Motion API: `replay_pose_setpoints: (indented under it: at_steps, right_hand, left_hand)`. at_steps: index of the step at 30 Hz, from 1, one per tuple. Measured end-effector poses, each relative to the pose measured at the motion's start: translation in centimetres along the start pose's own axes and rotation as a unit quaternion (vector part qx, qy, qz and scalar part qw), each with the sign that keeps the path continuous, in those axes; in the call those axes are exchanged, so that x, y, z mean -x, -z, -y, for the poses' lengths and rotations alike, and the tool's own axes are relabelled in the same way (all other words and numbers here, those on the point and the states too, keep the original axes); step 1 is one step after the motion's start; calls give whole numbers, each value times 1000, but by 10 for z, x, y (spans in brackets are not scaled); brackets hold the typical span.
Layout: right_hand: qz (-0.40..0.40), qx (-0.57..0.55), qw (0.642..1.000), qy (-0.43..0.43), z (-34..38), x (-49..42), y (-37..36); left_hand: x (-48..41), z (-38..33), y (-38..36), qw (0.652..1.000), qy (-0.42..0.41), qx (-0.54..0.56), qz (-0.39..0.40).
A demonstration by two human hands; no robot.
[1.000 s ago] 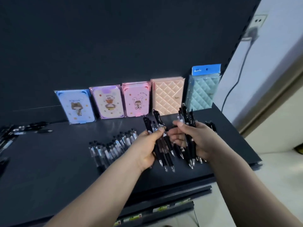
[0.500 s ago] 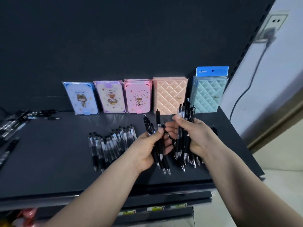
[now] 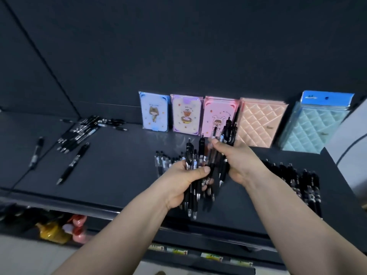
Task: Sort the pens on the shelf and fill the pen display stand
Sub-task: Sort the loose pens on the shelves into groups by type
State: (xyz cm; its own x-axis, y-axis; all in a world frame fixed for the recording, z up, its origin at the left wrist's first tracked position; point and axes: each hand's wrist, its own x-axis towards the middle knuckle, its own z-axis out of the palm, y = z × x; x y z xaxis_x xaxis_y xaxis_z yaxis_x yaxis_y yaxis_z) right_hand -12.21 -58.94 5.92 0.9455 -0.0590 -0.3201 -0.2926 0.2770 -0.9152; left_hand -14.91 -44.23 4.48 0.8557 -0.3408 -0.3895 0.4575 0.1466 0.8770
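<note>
Both hands are raised over the middle of the dark shelf (image 3: 119, 171), close together. My left hand (image 3: 183, 181) is shut on a bunch of black pens (image 3: 191, 159) with their tips pointing down toward me. My right hand (image 3: 236, 161) is shut on a second bunch of black pens (image 3: 228, 133), held upright. A row of pens (image 3: 161, 161) lies behind my left hand, partly hidden. Another row of black pens (image 3: 303, 183) lies to the right. A loose pile of pens (image 3: 79, 132) sits at the left. No pen display stand is in view.
Several packaged notebooks lean on the back wall: blue (image 3: 154, 111), purple (image 3: 186, 115), pink (image 3: 217, 114), peach quilted (image 3: 260, 124), teal quilted (image 3: 315, 126). A cable (image 3: 23, 175) runs across the shelf's left. Yellow and pink items (image 3: 63, 229) sit on the lower shelf.
The view has swung left, so the left pile of pens and the lower shelf now show. Both hands stay shut on their pen bunches and have closed in on each other.
</note>
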Motion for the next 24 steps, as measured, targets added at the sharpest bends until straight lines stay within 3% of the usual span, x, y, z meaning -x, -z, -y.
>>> replay_pose_setpoints:
  at_steps: [6, 11, 17, 24]
  right_hand:
    - [45, 107, 992, -40, 4, -20, -12]
    - [0, 179, 983, -49, 8, -46, -6]
    - [-10, 418, 899, -129, -3, -61, 29]
    - [-69, 405, 909, -75, -37, -52, 36]
  left_hand:
    - [-1, -11, 29, 999, 7, -30, 15]
    - [-6, -12, 50, 999, 6, 10, -40]
    - [-13, -17, 75, 996, 1, 57, -71]
    - [-18, -12, 74, 992, 43, 115, -34]
